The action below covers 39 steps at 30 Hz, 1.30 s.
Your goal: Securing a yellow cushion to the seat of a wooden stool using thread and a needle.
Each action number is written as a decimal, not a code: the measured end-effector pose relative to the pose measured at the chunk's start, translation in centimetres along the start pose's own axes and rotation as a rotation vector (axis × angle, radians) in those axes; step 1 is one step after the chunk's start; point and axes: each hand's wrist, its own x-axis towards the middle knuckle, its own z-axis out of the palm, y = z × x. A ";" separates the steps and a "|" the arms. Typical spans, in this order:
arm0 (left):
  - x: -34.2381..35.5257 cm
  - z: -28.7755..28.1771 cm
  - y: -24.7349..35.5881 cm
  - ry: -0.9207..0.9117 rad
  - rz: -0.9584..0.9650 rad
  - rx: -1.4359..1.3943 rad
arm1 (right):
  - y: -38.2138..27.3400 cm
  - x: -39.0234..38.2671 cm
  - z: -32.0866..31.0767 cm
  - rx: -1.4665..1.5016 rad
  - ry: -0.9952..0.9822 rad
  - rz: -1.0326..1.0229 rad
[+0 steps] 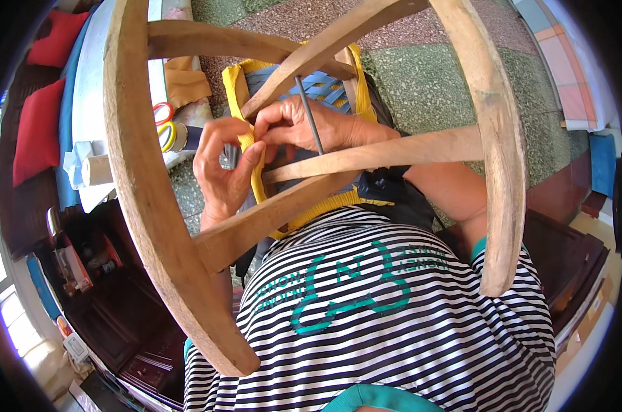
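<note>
An upturned wooden folding stool (132,172) rests on my lap, its curved legs rising toward me. Yellow ribbed fabric (256,180) wraps the edge of its seat, and blue woven straps (324,89) cross the middle. At the left seat edge, my left hand (221,165) pinches the yellow fabric between thumb and fingers. From the right, my right hand (318,127) reaches between the legs, its fingertips closed at the same edge, almost touching the left. Whatever is between the right fingertips is too small to make out. A thin metal rod (309,117) passes in front of that hand.
Left of the stool, red and yellow handled scissors (165,130) stand by a dark cylinder on a light-covered table (95,62). A piece of brown cloth (186,82) lies there too. Red cushions (38,130) sit farther left. Speckled tiles (427,75) cover the floor.
</note>
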 end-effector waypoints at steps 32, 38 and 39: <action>11.1 5.3 -1.1 -0.178 -0.031 -0.411 | -1.2 -8.6 -3.7 0.438 0.606 -0.248; 11.8 3.5 -2.8 -0.140 -0.070 -0.395 | -6.3 -11.5 -7.3 0.744 0.171 -0.570; 12.0 3.7 -2.6 -0.149 -0.061 -0.404 | -7.2 -12.0 -7.7 0.736 0.185 -0.574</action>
